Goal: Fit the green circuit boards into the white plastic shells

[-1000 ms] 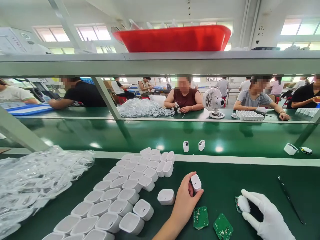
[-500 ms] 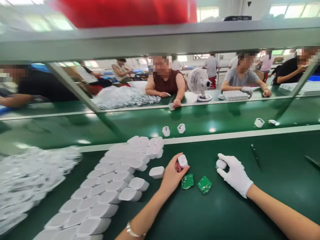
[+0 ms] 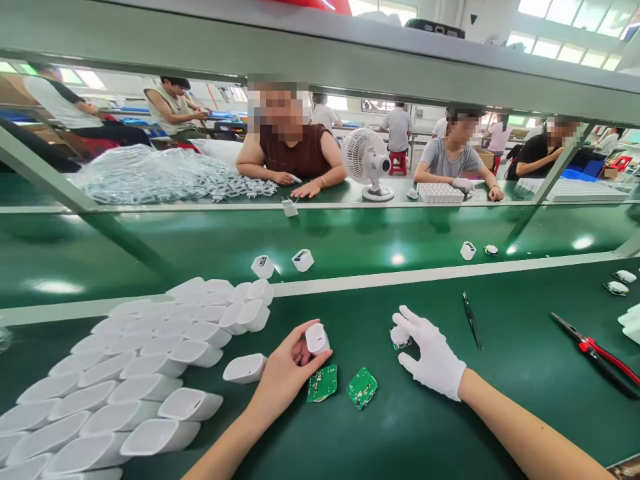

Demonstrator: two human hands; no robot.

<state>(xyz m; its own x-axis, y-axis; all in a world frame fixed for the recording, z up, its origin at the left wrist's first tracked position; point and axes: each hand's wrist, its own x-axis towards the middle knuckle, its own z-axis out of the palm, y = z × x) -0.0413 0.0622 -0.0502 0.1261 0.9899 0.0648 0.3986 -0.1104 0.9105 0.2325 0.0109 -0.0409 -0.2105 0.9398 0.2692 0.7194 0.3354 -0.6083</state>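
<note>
My bare left hand (image 3: 293, 363) is closed around a small white plastic housing (image 3: 317, 339), which has a slot in its face. Just below it lies a green circuit board (image 3: 323, 383), with a second circuit board (image 3: 363, 388) to its right. My right hand (image 3: 425, 350), in a white glove, has its thumb and fingers apart over a board with a white cap (image 3: 400, 337) on the bench. The fingertips partly overlap that piece, and whether they touch it is hard to see. One loose white housing (image 3: 245, 368) lies beside my left hand.
Rows of white housings (image 3: 150, 363) cover the left of the bench. Black tweezers (image 3: 473, 320) and red-handled pliers (image 3: 595, 353) lie at right. Housings (image 3: 303, 260) stand on the green strip beyond the white edge. A fan (image 3: 367, 163) and co-workers are opposite, below an overhead shelf (image 3: 320, 50).
The view has swung right, bringing the pliers fully in. My right thumb and fingers have spread apart around the capped board. My left hand still holds the housing.
</note>
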